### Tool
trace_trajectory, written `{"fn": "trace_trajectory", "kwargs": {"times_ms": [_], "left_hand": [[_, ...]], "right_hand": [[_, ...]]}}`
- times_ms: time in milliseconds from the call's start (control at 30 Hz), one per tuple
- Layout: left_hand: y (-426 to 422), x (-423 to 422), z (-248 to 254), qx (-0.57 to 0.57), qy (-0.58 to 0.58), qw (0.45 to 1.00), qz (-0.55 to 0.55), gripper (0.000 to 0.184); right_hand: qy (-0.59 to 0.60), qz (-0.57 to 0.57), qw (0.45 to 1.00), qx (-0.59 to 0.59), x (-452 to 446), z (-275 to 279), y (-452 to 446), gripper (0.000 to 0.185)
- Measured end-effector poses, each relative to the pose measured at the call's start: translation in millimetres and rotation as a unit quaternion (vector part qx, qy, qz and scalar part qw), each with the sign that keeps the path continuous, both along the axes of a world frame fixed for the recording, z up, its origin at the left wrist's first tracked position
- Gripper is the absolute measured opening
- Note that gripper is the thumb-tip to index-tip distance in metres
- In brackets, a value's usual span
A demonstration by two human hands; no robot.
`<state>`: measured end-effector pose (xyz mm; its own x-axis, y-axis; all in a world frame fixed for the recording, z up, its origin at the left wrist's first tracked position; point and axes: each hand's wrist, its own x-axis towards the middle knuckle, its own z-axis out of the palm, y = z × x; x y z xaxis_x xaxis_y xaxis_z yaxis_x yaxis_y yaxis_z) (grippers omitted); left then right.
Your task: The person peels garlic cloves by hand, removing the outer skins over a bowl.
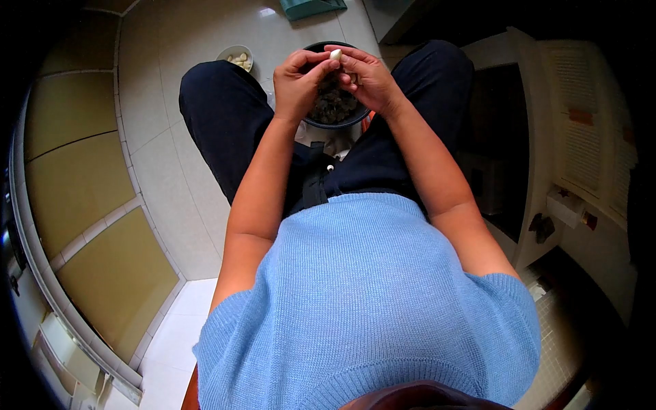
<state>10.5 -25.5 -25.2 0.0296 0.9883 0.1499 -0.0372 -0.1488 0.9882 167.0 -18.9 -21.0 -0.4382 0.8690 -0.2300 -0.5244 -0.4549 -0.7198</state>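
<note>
A small white peeled garlic clove (pixel 335 55) sits between the fingertips of both my hands. My left hand (pixel 299 78) pinches it from the left with thumb and forefinger. From the other side, the thumb and fingers of my right hand (pixel 369 76) close on the same clove; something pale shows among its lower fingers, too small to make out. Directly beneath my hands stands a dark round bin (pixel 342 124) with dark, crumpled matter inside, partly hidden by my hands. Beyond my left knee, a white bowl (pixel 250 53) on the floor holds several pale cloves.
My knees in dark trousers (pixel 222 102) flank the bin. A teal object (pixel 311 8) lies on the tiled floor (pixel 154 82) at the far edge. Yellowish cabinet panels (pixel 78 160) line the left side, and a dark opening (pixel 495 150) is on the right.
</note>
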Motion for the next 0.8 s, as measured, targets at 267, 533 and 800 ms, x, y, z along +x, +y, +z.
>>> {"fn": "trace_trajectory", "kwargs": {"times_ms": [267, 533, 800], "left_hand": [[1.1, 0.7, -3.8, -0.008, -0.004, 1.0, 0.017, 0.012], [0.5, -1.2, -1.0, 0.01, 0.067, 0.996, 0.053, 0.012], [0.0, -3.3, 1.1, 0.012, 0.107, 0.994, 0.037, 0.012]], "right_hand": [[-0.15, -0.05, 0.983, 0.092, -3.3, 4.1, -2.6, 0.027], [-0.213, -0.034, 0.966, 0.145, -4.1, -1.3, -2.1, 0.024], [-0.246, -0.035, 0.951, 0.186, -2.0, -3.6, -1.8, 0.02]]}}
